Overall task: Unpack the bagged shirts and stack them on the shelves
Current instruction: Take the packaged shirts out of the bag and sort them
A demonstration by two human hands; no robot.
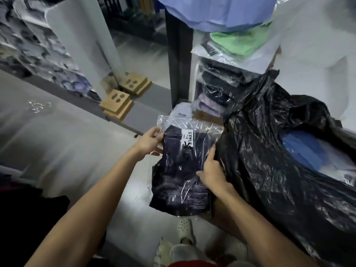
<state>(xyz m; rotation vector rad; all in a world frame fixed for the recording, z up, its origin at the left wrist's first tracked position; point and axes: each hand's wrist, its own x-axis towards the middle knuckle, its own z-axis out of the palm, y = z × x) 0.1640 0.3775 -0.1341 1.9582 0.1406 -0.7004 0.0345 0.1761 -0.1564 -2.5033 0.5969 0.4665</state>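
A folded dark navy shirt in a clear plastic bag (179, 170) with a white label hangs in front of me. My left hand (149, 142) pinches the bag's upper left edge. My right hand (211, 171) grips its right side, thumb on the front. To the right, a large black rubbish bag (269, 151) gapes open with blue and white bagged garments inside. Beyond it a white shelf unit (195, 78) holds stacked shirts: dark ones, lilac ones below, and a green one (238, 43) higher up.
A tall mirror (134, 45) leans against the wall to the left of the shelves. Two wooden blocks (117, 102) lie at its base. Dark clothing (28, 209) sits at the lower left. My feet in light clogs (185, 232) stand on the white floor.
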